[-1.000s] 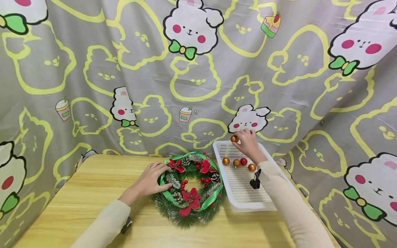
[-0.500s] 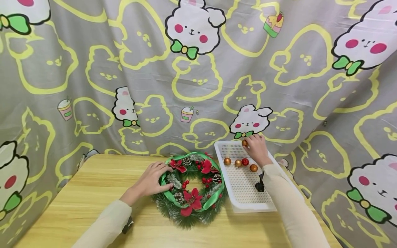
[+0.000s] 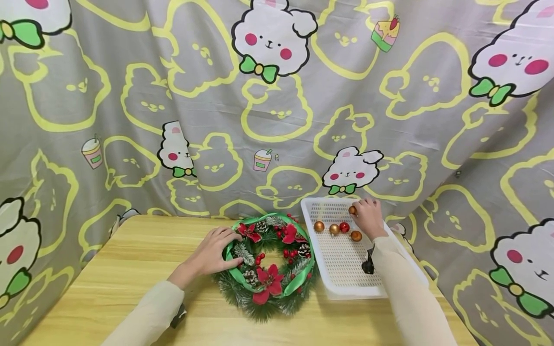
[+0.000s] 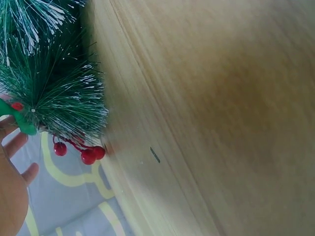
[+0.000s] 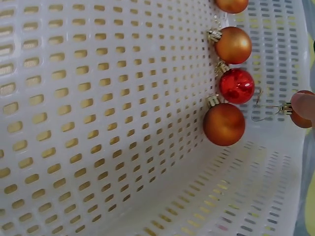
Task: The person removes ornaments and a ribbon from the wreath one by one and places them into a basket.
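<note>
My left hand (image 3: 216,250) rests on the left side of a Christmas wreath (image 3: 270,283), its fingers and thumb spread apart over the green ribbon. In the left wrist view, several fingers (image 4: 15,142) show beside the wreath's frosted needles (image 4: 69,98) and red berries (image 4: 88,156). Over the far right part of a white plastic basket (image 3: 337,291), my right hand (image 3: 369,218) pinches a copper-coloured Christmas ball (image 3: 352,210). A thin loop hangs from that ball's gold cap in the right wrist view. Below it lie a red ball (image 5: 236,85) and several copper or gold balls (image 5: 224,124).
The wreath and the basket stand side by side on a wooden table (image 3: 130,269). Close behind the table hangs a grey patterned curtain (image 3: 277,120). A black strap piece (image 3: 368,263) sits at the right sleeve, above the basket.
My right hand has moved right and lower with the pinched copper ball, from the basket's far middle toward its right side. The left hand and the wreath stay put.
</note>
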### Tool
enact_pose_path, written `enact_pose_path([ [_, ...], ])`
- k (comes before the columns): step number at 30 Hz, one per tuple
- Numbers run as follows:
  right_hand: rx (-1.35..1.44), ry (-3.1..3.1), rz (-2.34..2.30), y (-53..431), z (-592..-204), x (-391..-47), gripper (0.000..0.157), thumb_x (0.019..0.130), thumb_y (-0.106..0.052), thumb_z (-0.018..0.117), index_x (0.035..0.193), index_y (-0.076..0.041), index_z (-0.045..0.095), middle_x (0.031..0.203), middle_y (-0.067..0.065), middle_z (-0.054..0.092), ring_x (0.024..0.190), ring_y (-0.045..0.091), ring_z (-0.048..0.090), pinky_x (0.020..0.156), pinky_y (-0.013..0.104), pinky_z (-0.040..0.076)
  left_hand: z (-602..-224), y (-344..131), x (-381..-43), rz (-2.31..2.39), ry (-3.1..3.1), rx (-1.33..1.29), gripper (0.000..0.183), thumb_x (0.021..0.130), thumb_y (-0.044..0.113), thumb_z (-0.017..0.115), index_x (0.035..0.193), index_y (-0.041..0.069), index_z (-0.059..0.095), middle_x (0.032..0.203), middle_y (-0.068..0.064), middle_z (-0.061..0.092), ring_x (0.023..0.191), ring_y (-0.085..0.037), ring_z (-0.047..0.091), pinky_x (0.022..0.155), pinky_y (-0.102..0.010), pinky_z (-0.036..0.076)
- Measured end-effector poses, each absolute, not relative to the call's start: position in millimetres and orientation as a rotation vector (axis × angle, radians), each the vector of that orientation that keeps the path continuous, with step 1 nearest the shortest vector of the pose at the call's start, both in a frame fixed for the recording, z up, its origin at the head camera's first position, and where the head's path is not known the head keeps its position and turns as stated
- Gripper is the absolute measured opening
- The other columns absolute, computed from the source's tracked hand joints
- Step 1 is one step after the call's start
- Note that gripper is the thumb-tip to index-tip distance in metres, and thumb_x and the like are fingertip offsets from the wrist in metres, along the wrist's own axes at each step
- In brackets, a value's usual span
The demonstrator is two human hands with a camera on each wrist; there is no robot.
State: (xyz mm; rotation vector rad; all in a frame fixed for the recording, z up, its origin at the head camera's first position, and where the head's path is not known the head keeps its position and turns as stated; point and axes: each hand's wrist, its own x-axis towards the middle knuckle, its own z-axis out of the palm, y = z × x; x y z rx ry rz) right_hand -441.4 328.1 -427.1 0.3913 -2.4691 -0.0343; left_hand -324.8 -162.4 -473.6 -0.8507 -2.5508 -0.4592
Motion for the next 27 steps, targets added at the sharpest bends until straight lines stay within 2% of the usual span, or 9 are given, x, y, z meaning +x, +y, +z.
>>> enact_pose_path([
  [12,0.391,-2.514,-0.054,334.4,-441.7,-445.5,0.024,0.074,-0.021,0.077,0.090,-0.005,0.068,0.090,0.013,0.068,0.089,0.033,0.053,0.085,0.054,0.035,-472.6,-161.6,-324.0,-0.462,-2.566,-0.845,0.050,0.080,0.065,0.056,0.115,0.030,0.058,0.120,0.006,0.056,0.120,-0.019,0.044,0.106,-0.047,0.030],
  [21,0.329,-2.631,-0.118,333.6,-448.0,-445.3,0.027,0.078,-0.023,0.075,0.096,-0.005,0.068,0.093,0.015,0.066,0.093,0.036,0.053,0.086,0.057,0.036,-473.8,-162.2,-324.2,-0.458,-2.565,-0.839,0.051,0.079,0.066,0.056,0.116,0.030,0.057,0.121,0.007,0.056,0.120,-0.018,0.044,0.105,-0.047,0.030],
  [27,0.338,-2.657,-0.113,333.4,-449.4,-442.6,0.029,0.075,-0.021,0.078,0.098,-0.006,0.070,0.091,0.016,0.067,0.087,0.036,0.054,0.081,0.056,0.037,-474.2,-162.4,-324.2,-0.452,-2.548,-0.846,0.050,0.079,0.065,0.057,0.115,0.030,0.058,0.119,0.009,0.055,0.118,-0.017,0.045,0.104,-0.048,0.032],
])
